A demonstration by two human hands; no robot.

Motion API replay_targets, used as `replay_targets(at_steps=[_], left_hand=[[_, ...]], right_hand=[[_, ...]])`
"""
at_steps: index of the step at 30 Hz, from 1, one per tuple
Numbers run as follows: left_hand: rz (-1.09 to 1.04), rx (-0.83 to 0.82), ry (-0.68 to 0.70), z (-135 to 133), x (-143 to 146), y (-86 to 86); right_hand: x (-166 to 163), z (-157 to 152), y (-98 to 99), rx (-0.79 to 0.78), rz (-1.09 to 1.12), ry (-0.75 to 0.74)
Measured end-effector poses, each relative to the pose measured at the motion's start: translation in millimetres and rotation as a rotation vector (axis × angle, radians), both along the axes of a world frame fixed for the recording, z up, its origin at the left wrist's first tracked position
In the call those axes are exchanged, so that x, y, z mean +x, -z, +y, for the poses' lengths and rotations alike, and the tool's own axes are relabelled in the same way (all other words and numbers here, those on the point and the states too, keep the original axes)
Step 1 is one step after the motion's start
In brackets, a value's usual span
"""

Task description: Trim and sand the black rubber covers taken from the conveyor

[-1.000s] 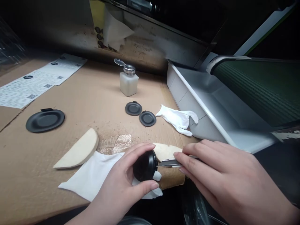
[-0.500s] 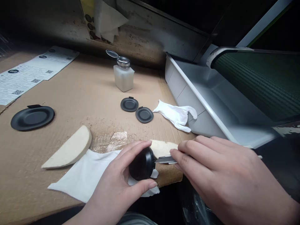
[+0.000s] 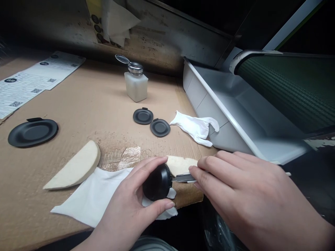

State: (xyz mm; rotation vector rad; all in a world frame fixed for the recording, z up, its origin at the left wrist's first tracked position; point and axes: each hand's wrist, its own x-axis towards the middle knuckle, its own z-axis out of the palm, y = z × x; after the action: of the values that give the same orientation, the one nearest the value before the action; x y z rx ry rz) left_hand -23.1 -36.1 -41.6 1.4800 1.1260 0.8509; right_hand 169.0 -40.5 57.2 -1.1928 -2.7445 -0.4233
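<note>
black cap [image 3: 157,183] gripped in left hand [image 3: 128,205], right hand [image 3: 235,195] pinching what seems a blade [image 3: 183,178].

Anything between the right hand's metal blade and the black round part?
Nothing visible. The thin metal blade in the right hand touches the rim of the black round plastic part in the left hand; white cloth lies underneath.

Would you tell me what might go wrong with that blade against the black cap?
The blade in the right hand points at the black cap and the left hand gripping it; a slip might cut a finger. The cap is held at the edge of the cardboard, so it might fall if knocked.
</note>
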Motion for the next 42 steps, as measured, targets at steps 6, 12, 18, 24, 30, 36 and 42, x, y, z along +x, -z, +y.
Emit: replay_targets(at_steps=[6, 12, 18, 24, 30, 36, 42], left_hand=[[-0.009, 0.003, -0.015, 0, 1, 0.7], [-0.030, -0.015, -0.023, 0, 1, -0.2], [-0.055, -0.056, -0.048, 0, 2, 0.9], [-0.052, -0.049, -0.050, 0, 2, 0.6], [-0.064, -0.052, -0.060, 0, 2, -0.1], [-0.130, -0.082, -0.071, 2, 0, 0.5], [-0.343, -0.218, -0.094, 2, 1, -4.2]], right_hand=[[0, 1, 2.4, 0.012, 0.012, -0.008], [1, -1, 1.3, 0.006, 0.008, -0.012], [0, 0, 1.4, 0.001, 0.014, -0.019], [5, 1, 4.4, 0.002, 0.022, 0.050], [15, 2, 7.8, -0.075, 0.069, 0.175], [26, 11, 34.3, -0.167, 0.097, 0.341], [30, 30, 74.3, -0.179, 0.151, 0.476]])
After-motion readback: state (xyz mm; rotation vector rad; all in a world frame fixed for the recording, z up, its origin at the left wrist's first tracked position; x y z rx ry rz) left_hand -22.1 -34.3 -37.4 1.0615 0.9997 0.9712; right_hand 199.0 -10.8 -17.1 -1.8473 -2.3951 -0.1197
